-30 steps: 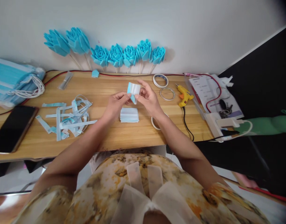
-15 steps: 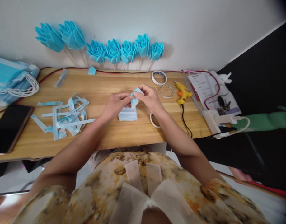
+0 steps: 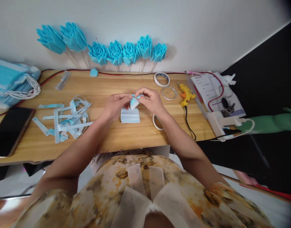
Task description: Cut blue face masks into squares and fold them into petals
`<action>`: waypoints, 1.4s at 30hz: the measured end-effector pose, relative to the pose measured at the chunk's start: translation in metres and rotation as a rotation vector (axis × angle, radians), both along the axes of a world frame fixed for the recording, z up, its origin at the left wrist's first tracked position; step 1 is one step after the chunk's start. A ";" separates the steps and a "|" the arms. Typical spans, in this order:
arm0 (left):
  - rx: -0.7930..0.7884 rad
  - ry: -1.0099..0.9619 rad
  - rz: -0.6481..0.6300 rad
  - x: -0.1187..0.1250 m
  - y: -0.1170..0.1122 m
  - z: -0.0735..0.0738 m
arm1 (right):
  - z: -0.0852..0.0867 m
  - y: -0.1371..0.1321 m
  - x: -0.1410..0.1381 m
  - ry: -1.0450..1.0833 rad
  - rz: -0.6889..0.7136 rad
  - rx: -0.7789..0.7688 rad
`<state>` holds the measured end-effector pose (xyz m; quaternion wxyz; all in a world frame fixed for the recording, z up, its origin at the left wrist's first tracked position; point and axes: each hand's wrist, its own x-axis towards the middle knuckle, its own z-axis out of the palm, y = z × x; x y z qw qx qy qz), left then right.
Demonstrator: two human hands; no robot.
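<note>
Over the middle of the wooden table, my left hand and my right hand pinch a small folded piece of blue mask fabric between their fingertips. The piece is bunched up and partly hidden by my fingers. Just below it, a small stack of cut blue fabric pieces lies on the table. A roll of white tape rests under my right wrist.
Blue fabric flowers on sticks lean on the wall. A pile of cut strips, a phone and a pack of face masks lie left. Tape rolls, a yellow glue gun and a tray of papers sit right.
The fabric piece was held up and spread open a second ago. My hands have lowered it toward the stack and folded it into a small bunch.
</note>
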<state>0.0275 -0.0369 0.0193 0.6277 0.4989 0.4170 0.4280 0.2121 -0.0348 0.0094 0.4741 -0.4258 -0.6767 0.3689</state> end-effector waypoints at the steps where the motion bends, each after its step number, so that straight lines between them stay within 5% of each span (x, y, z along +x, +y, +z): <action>1: 0.012 -0.003 -0.004 0.000 0.000 0.000 | 0.000 0.000 0.000 -0.005 -0.001 0.004; 10: 0.048 0.046 0.066 0.000 0.000 0.001 | 0.005 -0.003 0.000 -0.056 0.017 -0.009; 18: 0.088 0.069 0.110 -0.001 -0.001 0.002 | 0.005 -0.002 0.002 0.118 -0.035 -0.187; 42: 0.098 0.053 0.136 0.001 -0.001 0.000 | -0.003 0.001 -0.002 0.104 0.040 -0.265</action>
